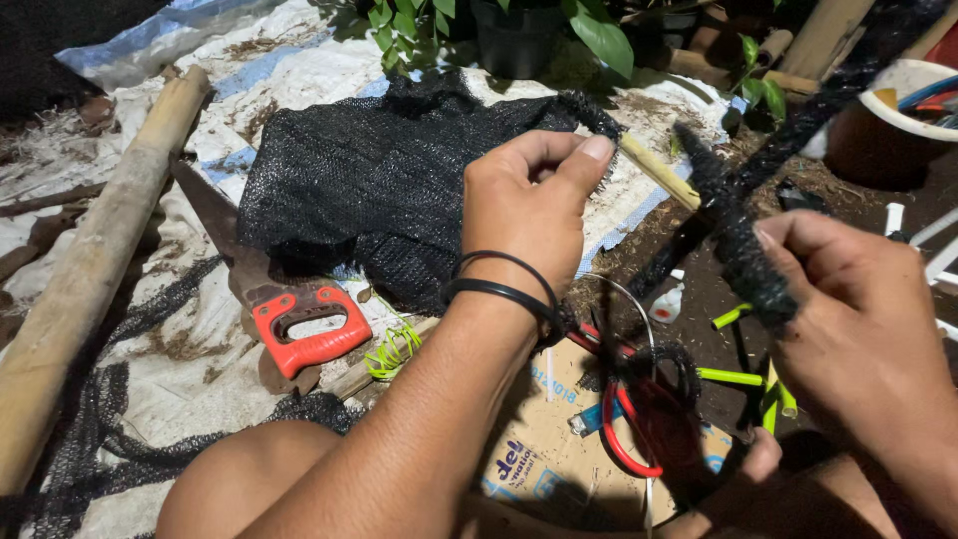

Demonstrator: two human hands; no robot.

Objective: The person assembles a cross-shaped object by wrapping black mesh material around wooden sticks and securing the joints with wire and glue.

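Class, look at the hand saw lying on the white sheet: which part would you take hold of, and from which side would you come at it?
Grip the saw by its red loop handle, probably coming from the near side. The handle end points toward the person, with an open slot for fingers, while the toothed blade runs away under the edge of the black netting. The left hand is closest.

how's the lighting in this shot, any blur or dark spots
Head view: harsh light from near the camera, bright on the left hand, the white tarp and the bamboo pole; edges and top left corner fall into darkness; the right hand is slightly soft, close to the lens; the black netting swallows detail; the red-handled scissors sit in the arm's shadow.
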